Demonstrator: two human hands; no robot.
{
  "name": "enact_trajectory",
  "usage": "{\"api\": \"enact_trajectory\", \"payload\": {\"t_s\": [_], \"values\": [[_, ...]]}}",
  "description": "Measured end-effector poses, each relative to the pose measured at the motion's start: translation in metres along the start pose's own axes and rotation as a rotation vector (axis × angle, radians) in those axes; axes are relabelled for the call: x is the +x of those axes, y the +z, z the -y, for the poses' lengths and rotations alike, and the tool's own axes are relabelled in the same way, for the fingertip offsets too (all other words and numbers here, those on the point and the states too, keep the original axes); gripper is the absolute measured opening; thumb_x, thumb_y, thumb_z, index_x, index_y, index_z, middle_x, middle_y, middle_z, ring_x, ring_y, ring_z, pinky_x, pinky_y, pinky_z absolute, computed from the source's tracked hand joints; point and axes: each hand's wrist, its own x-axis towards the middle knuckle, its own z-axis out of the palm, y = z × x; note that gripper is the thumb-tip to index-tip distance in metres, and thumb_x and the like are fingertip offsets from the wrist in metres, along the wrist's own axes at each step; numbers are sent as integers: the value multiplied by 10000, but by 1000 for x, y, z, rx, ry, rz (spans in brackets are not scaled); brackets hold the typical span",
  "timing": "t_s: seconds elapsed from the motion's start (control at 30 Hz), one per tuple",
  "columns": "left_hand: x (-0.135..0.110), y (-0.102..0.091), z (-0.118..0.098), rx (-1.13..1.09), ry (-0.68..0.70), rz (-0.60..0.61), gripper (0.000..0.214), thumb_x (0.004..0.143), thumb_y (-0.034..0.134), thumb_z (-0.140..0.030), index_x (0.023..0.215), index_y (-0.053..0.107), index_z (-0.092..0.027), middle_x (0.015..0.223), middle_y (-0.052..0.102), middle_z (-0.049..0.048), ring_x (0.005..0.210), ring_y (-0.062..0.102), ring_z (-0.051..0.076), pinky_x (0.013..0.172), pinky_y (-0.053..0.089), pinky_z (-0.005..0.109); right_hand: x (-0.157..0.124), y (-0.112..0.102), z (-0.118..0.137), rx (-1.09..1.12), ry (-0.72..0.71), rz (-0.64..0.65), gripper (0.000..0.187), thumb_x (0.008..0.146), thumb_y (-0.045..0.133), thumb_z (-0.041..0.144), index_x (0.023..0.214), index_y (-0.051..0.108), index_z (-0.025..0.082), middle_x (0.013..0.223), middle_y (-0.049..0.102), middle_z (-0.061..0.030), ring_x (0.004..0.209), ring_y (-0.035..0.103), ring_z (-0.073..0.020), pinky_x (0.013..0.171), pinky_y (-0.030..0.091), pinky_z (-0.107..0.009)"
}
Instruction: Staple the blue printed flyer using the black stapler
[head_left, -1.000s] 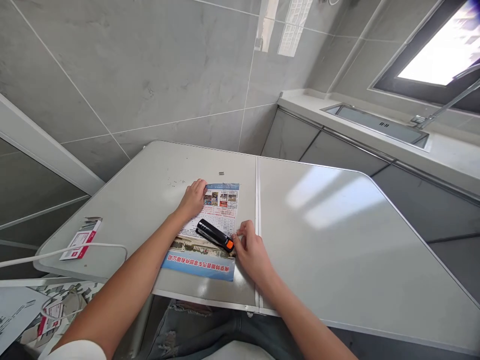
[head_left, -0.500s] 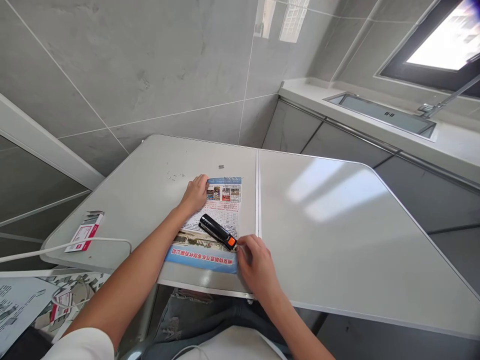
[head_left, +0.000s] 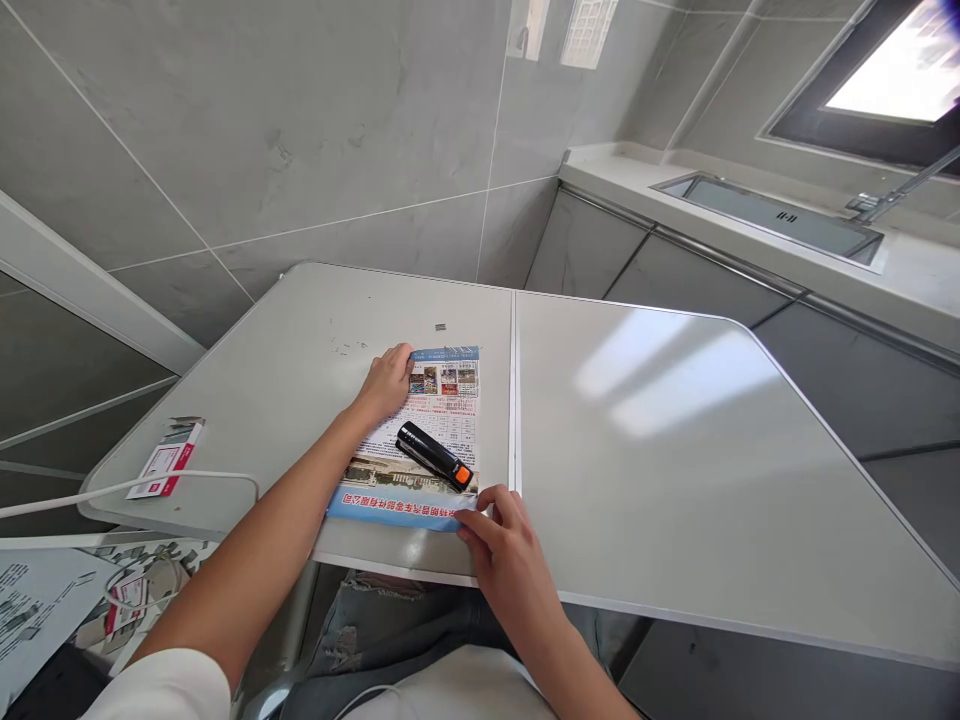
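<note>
A printed leaflet (head_left: 442,430) with blue bands at top and bottom lies on the left part of the white table. On it rests a black stapler (head_left: 427,452) with an orange end, set diagonally and touched by neither hand. My left hand (head_left: 386,385) presses at the leaflet's upper left edge, its fingers together and curled over it. At the lower right corner, my right hand (head_left: 506,545) has thumb and bent fingers on the paper, hiding that corner. Thin silvery marks, apparently staples, show along the top band.
A short strip of staples (head_left: 440,327) lies beyond the leaflet, with loose bits to its left. A red and white staple box (head_left: 166,460) sits at the table's left, crossed by a white cable (head_left: 187,474). A raised seam (head_left: 514,390) divides the table (head_left: 675,500).
My right hand has moved from beside the stapler's orange end down to the leaflet's lower right corner. My left hand keeps its place on the paper; the view has shifted slightly.
</note>
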Motion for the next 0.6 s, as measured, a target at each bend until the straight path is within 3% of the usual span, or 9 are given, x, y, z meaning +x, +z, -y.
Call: {"api": "enact_trajectory", "payload": {"t_s": [0.07,0.2,0.27,0.4,0.6], "values": [[0,0,1,-2,0,3,199,1077,334,-253,965,498,-239,1039,670,96,1020,608,285,894,446,411,-1,6,2,-17,0,-36,341,1006,495,89,991,774,286,1009,635,-91,873,631,-236,700,545,-361],[0,0,1,-1,2,-5,186,1069,345,-245,963,497,-238,1041,670,99,1022,610,286,883,451,412,-4,14,6,65,77,-56,324,1025,478,129,961,767,262,1237,670,-108,800,659,-197,725,575,-377],[-1,0,1,-4,1,-10,184,1068,350,-245,970,506,-237,1041,672,100,1031,610,286,882,454,410,-5,12,6,133,86,-35,288,986,534,122,994,779,272,1272,684,-98,870,689,-214,769,601,-385],[0,0,1,-24,1,-14,190,1069,358,-250,970,520,-235,1022,675,92,1008,611,278,879,456,403,-2,0,-2,276,48,76,375,904,570,40,1046,796,304,1141,764,-40,1026,718,-234,887,623,-382],[0,0,2,-73,0,-26,182,1070,375,-249,950,511,-237,1015,671,84,1014,618,272,873,452,385,5,-6,-8,143,-83,119,350,928,492,-16,867,700,259,1064,757,-44,913,643,-235,774,576,-368]]}}
